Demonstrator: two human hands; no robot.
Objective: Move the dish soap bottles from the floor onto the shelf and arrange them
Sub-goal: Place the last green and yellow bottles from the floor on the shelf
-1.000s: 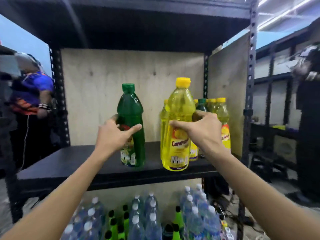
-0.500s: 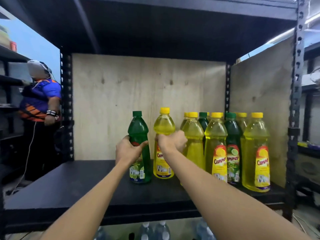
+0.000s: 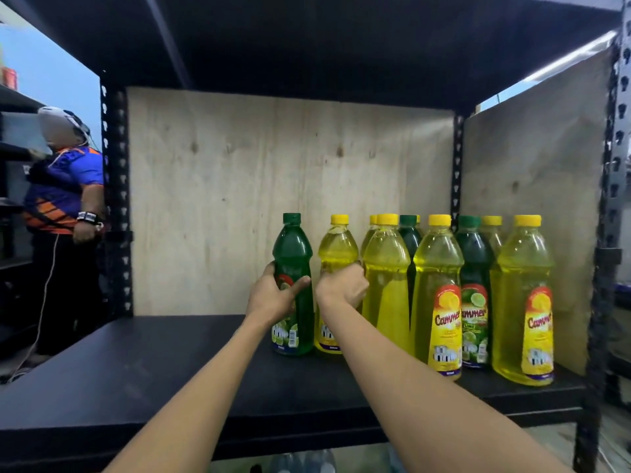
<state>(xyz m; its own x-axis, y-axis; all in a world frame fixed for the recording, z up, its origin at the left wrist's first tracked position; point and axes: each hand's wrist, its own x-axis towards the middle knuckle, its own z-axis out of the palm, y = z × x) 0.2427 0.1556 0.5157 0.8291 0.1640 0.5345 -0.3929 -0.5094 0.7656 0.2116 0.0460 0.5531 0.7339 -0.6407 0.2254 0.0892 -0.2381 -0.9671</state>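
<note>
A green dish soap bottle stands upright on the black shelf, and my left hand is wrapped around its middle. Right beside it stands a yellow dish soap bottle, gripped at the waist by my right hand. The two bottles touch or nearly touch. To their right, several yellow and green bottles stand in rows reaching the shelf's right end. Labels of the two held bottles are partly hidden by my hands.
Plywood panels close the shelf's back and right side. A black upper shelf hangs overhead. The shelf's left half holds nothing. A person in a blue shirt stands beyond the left post. Water bottle caps show below.
Both hands have carried the green and yellow bottles from the shelf's front edge deeper in and set them beside the standing group. The view has moved closer and higher.
</note>
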